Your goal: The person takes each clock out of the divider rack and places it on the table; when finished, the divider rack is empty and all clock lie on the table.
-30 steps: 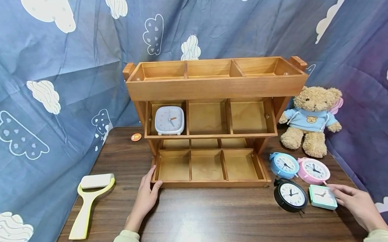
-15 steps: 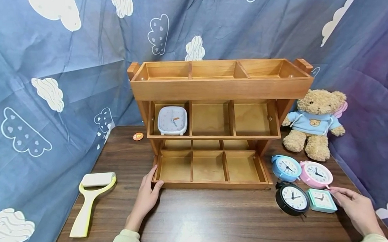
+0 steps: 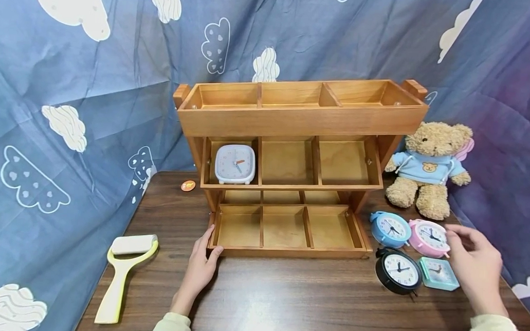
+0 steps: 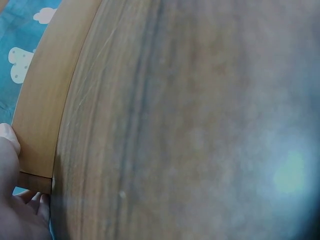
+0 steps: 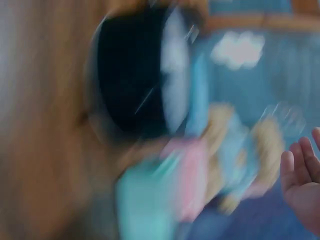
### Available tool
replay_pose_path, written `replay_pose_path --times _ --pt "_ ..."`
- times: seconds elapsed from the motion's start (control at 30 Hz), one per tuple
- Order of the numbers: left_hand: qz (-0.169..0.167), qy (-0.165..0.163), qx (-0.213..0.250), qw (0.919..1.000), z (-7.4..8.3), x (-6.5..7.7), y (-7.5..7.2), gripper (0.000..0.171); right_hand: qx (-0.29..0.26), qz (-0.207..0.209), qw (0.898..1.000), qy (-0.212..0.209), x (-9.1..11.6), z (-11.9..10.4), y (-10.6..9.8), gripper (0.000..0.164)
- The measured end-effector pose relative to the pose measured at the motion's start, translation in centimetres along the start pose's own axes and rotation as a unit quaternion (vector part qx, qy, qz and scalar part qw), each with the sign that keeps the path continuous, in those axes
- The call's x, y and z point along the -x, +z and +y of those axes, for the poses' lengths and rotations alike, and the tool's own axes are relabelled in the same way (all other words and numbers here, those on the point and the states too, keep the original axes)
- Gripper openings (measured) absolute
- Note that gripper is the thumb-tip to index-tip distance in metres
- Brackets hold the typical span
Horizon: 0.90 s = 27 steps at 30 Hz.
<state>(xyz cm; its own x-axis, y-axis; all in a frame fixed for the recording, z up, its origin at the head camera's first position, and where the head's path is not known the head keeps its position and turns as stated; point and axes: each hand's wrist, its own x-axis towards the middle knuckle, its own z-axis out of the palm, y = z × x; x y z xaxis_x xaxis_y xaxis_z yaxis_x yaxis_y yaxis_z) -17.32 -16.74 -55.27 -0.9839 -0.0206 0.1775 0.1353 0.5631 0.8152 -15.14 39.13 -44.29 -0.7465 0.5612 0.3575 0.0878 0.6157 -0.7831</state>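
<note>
- the pink clock [image 3: 429, 238] is on the table [image 3: 287, 293], right of the wooden shelf [image 3: 301, 123], not in it.
- your right hand [image 3: 476, 265] is at its edge, thumb and fingers apart; i can't tell if they touch it.
- the green clock [image 3: 439, 274], black clock [image 3: 401, 270] and blue clock [image 3: 391, 229] are close by on the table too.
- so one clock is in, it seems, and four are out: the white clock [image 3: 235, 163] stands in the middle row's left box.
- your left hand [image 3: 200, 263] grips the shelf's bottom left corner, thumb in front, fingers at the side.
- a teddy [image 3: 427, 164] sits behind the clocks.
</note>
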Motion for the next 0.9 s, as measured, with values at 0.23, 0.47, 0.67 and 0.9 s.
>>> replay_pose_path --times 0.23,0.47,0.67,0.9 --pt "-0.005 -0.003 0.000 1.0000 0.0 0.1 -0.1 0.063 -0.114 -0.061 0.960 -0.247 1.2 -9.2 4.5 0.018" --pt "-0.007 -0.008 -0.001 0.9999 0.0 0.0 -0.2 0.063 -0.166 -0.163 0.905 -0.357 2.1 -17.7 10.5 0.025" --pt "-0.009 -0.007 -0.004 0.9999 -0.2 0.1 -0.3 0.063 -0.145 -0.256 0.894 -0.338 2.7 -23.8 15.5 0.020" --pt "-0.004 -0.003 0.000 1.0000 -0.1 0.1 -0.1 0.063 -0.114 -0.315 0.889 -0.313 2.8 -28.4 19.3 0.028"
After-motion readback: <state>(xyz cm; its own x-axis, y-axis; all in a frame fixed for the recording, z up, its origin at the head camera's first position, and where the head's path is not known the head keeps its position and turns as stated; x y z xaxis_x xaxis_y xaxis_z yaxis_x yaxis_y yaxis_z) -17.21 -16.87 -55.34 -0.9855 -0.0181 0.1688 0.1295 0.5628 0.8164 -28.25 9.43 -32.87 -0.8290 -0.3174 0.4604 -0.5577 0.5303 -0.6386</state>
